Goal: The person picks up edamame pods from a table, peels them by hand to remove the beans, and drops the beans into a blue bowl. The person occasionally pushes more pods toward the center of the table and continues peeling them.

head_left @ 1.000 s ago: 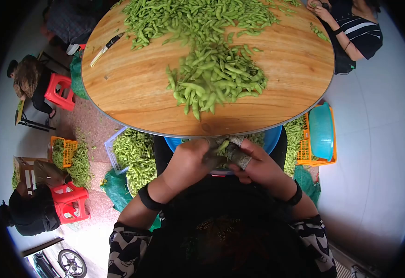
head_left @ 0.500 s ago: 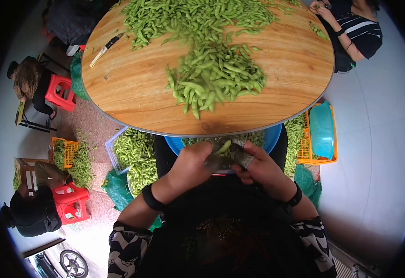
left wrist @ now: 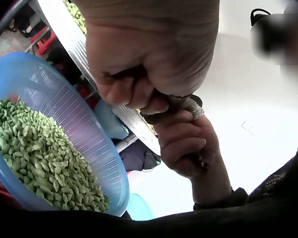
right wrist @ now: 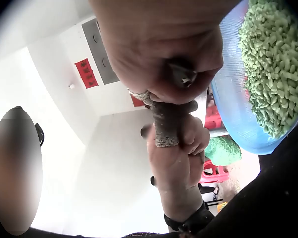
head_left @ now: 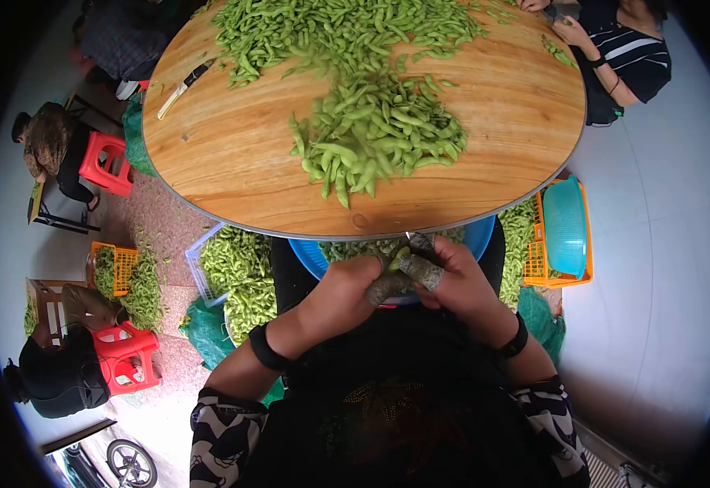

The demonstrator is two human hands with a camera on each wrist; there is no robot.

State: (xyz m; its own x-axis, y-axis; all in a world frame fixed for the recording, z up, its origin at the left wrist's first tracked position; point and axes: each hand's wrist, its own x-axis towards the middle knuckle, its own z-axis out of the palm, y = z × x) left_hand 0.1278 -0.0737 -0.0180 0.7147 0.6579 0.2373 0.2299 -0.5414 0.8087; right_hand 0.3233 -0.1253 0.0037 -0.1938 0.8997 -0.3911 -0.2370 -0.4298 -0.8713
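Note:
My left hand [head_left: 340,286] pinches a green soybean pod [head_left: 400,259] between covered thumb and fingers, over the front of my lap. The right hand [head_left: 462,285] meets it there, its wrapped thumb against the pod. Curled in the right palm is a small blade-like tool with a dark handle end [right wrist: 183,74]; a shiny tip shows by the right fingers in the head view. Grey, worn covers wrap several fingertips. Below the hands sits a blue mesh basket [left wrist: 120,186] with many shelled green beans [left wrist: 39,158]. The fingers hide most of the pod.
A round wooden table [head_left: 233,179] just ahead bears a large heap of soybean pods [head_left: 379,134] and a knife [head_left: 186,88]. More pods fill a crate [head_left: 200,272] on the left. An orange crate [head_left: 538,276] stands on the right. Other people sit around on stools.
Both hands stay close together and shift slightly. The right thumb has moved across the pod and the shiny tip has come into sight. The person at upper right has lowered their hands.

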